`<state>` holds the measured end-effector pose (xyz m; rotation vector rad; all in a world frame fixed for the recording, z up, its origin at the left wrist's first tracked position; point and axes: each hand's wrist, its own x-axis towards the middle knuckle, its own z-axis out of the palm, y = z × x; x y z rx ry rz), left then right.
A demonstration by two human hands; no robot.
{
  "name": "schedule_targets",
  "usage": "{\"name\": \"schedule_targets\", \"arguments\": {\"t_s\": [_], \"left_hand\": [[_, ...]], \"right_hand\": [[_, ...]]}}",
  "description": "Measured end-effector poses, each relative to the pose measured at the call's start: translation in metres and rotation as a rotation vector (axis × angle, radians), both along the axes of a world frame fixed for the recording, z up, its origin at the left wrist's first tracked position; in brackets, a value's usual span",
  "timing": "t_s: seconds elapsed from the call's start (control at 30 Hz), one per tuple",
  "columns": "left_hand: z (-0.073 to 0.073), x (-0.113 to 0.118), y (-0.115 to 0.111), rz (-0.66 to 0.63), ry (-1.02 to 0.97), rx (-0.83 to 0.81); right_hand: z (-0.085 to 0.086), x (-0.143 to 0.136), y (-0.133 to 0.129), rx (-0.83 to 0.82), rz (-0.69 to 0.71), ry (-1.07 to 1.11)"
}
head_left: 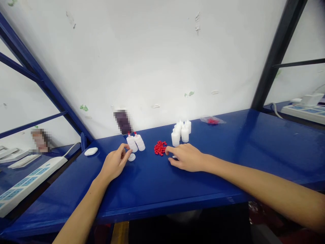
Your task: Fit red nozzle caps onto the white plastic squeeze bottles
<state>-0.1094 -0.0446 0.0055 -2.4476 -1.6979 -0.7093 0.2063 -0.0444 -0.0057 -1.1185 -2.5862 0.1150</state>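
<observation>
Blue table [228, 162]: left hand [114, 164] closes its fingers on a lying white bottle [131, 143]; right hand [186, 157], loosely open, perhaps touches the red caps [159, 148].

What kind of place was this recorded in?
Probably a small assembly or packing workstation: a blue metal bench against a bare white wall, a heap of red caps, a cluster of white bottles, and power strips on the neighbouring bench.
</observation>
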Motion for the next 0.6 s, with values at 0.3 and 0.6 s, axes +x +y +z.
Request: {"name": "schedule_targets", "arguments": {"t_s": [0.3, 0.6], "left_hand": [[-0.006, 0.084, 0.002, -0.409, 0.483, 0.102], [-0.007, 0.090, 0.013, -0.491, 0.468, 0.201]], "right_hand": [[0.007, 0.004, -0.004, -0.080, 0.032, 0.139], [0.000, 0.001, 0.004, -0.245, 0.166, 0.517]]}}
